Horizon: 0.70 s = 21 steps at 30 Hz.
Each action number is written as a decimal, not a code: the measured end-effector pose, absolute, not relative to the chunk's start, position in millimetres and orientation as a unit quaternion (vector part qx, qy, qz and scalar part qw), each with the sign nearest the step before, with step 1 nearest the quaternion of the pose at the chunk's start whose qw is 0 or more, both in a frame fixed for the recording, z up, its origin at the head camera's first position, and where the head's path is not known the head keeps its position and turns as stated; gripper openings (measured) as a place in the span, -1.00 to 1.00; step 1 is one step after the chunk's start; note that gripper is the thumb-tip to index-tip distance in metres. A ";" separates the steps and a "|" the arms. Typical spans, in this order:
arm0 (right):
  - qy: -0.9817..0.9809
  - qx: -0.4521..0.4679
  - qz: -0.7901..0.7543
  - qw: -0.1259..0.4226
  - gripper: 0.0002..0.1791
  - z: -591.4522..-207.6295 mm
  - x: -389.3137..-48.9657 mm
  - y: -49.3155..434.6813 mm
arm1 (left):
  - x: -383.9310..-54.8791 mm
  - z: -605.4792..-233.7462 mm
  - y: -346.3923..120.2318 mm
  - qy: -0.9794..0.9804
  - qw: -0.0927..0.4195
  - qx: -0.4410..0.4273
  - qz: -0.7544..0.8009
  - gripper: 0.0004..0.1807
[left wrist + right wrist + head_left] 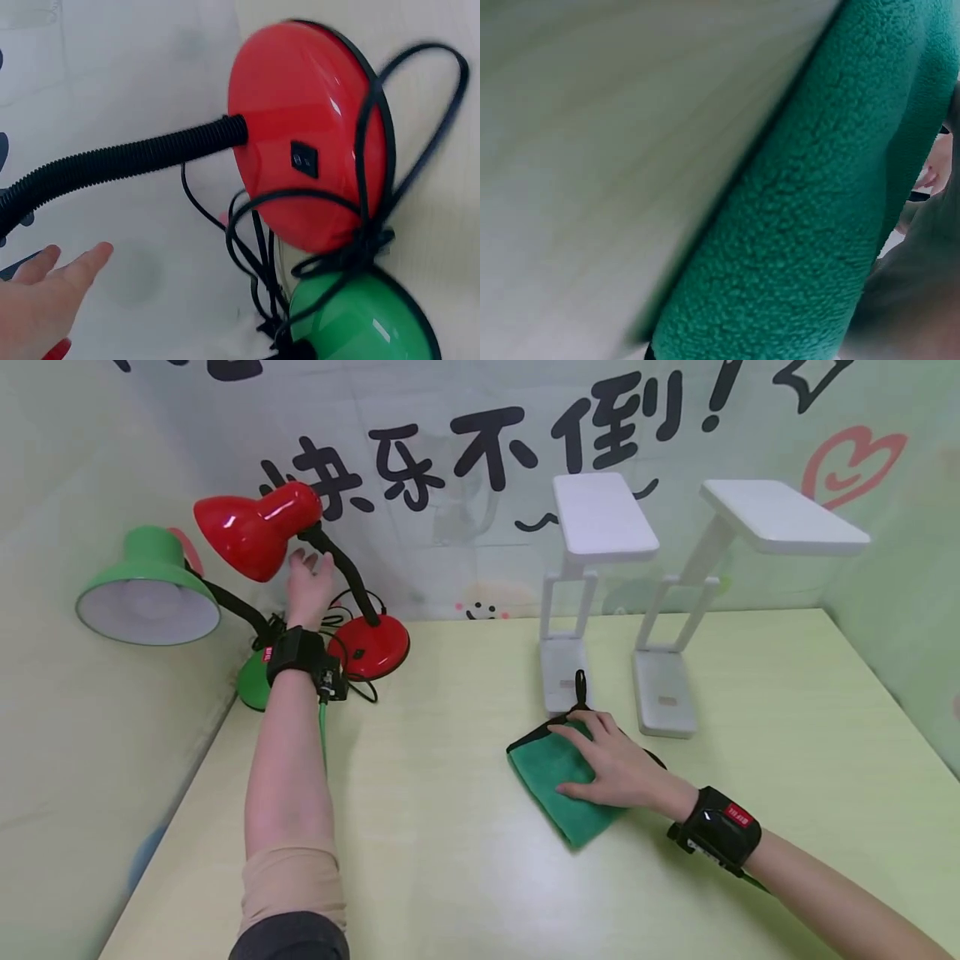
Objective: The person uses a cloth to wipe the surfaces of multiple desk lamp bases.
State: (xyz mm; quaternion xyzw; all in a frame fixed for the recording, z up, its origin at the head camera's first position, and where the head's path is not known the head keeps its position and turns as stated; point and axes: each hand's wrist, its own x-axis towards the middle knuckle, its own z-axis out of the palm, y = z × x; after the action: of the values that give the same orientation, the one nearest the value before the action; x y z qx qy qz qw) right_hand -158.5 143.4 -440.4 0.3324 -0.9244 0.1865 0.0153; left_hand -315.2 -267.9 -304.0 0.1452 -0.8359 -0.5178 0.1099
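Note:
My left hand [309,589] reaches up beside the red desk lamp [258,531], its fingers just below the shade and close to the black flexible neck. In the left wrist view, the fingers [64,289] are extended near the ribbed neck [127,161], which rises from the red base [300,142]. My right hand [618,768] rests on a folded green cloth [543,777] with black edging and a hanging loop, fingers and thumb spread over it. Fuzzy green cloth [795,225] fills the middle of the right wrist view, where the right fingers are hidden.
A green desk lamp [150,585] stands at the far left, its base [360,322] beside the red one. A black cord [450,82] loops over both bases. Two white folding lamps [663,697] [562,668] stand behind the cloth on the pale table [435,860].

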 end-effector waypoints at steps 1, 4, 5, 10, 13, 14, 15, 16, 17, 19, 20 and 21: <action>-0.925 0.333 0.183 0.017 -0.18 -441.2 -158.6 143.5 | -316.3 -303.5 -267.2 -0.827 0.109 0.148 -0.531 -0.26; -0.926 0.336 0.172 0.015 -0.19 -442.6 -158.9 143.9 | -319.7 -302.2 -263.6 -0.803 0.112 0.153 -0.565 -0.29; -0.926 0.338 0.167 0.014 -0.20 -442.4 -158.8 143.9 | -320.6 -301.8 -261.9 -0.801 0.114 0.153 -0.568 -0.32; -0.928 0.346 0.135 0.008 -0.23 -439.3 -159.2 142.9 | -321.8 -300.3 -256.3 -0.824 0.119 0.137 -0.537 -0.42; -0.930 0.351 0.111 0.017 -0.26 -435.2 -160.0 139.9 | -321.8 -300.7 -255.0 -0.840 0.125 0.127 -0.513 -0.43; -0.930 0.352 0.102 0.021 -0.27 -433.6 -160.3 138.4 | -321.8 -301.1 -254.6 -0.843 0.129 0.124 -0.507 -0.44; -0.931 0.353 0.095 0.025 -0.28 -431.6 -160.6 136.7 | -322.4 -302.2 -254.4 -0.845 0.132 0.124 -0.503 -0.44; -0.931 0.354 0.087 0.030 -0.30 -429.6 -160.8 135.1 | -323.0 -303.3 -254.3 -0.847 0.139 0.122 -0.499 -0.45; -0.931 0.354 0.080 0.032 -0.32 -427.6 -161.0 133.8 | -323.8 -304.4 -254.1 -0.846 0.144 0.120 -0.498 -0.45; -0.930 0.358 0.070 0.041 -0.37 -425.5 -161.8 131.6 | -324.4 -306.6 -253.0 -0.848 0.153 0.119 -0.493 -0.46; -0.928 0.364 0.067 0.046 -0.40 -424.6 -162.0 130.8 | -324.6 -307.6 -252.2 -0.850 0.160 0.116 -0.488 -0.47; -0.924 0.372 0.066 0.054 -0.42 -424.1 -162.1 130.2 | -324.9 -308.6 -251.3 -0.853 0.164 0.114 -0.483 -0.48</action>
State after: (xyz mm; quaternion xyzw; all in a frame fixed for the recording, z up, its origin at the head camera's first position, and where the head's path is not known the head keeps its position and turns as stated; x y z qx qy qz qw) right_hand -162.1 130.2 -424.1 0.3717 -0.9245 0.0657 0.0535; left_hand -324.9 -251.3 -308.6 0.1142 -0.8525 -0.4830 0.1639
